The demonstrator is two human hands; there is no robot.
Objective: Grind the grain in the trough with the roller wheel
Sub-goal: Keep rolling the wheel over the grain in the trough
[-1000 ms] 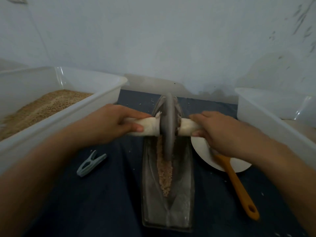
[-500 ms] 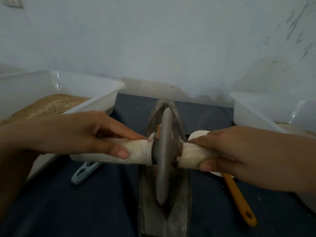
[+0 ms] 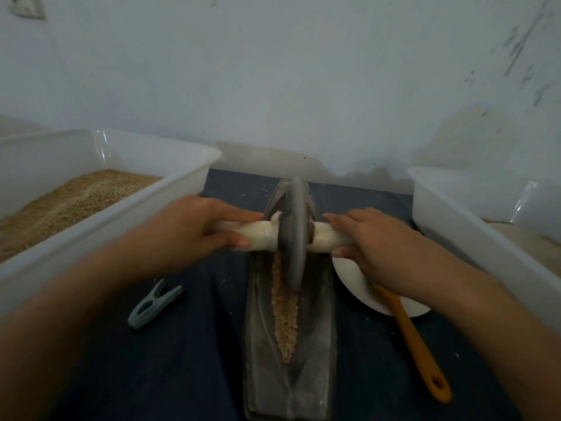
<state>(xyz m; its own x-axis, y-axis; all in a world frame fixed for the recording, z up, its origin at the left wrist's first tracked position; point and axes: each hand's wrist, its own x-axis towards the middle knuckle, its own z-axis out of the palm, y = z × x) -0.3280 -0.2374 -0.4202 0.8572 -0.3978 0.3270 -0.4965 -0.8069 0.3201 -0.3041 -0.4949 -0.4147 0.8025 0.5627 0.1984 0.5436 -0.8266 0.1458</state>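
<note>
Dark cloth [image 3: 188, 360], hands gripping roller wheel [image 3: 293, 235] handle, bins, clothespin [image 3: 153, 303], spatula [image 3: 416, 341] flanking trough [image 3: 315, 375]

Dark blue surface [image 3: 188, 360] carries the grey trough [image 3: 315, 344] at centre. Left of the trough: a grey-green clothes peg [image 3: 153, 303], then a white tub [image 3: 170, 189]. Right of the trough: a white plate [image 3: 352, 284], an orange-handled utensil [image 3: 419, 344], a second white tub [image 3: 473, 220].

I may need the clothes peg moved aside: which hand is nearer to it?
Left. The left hand grips the handle just above the clothes peg; the right hand is across the trough.
</note>
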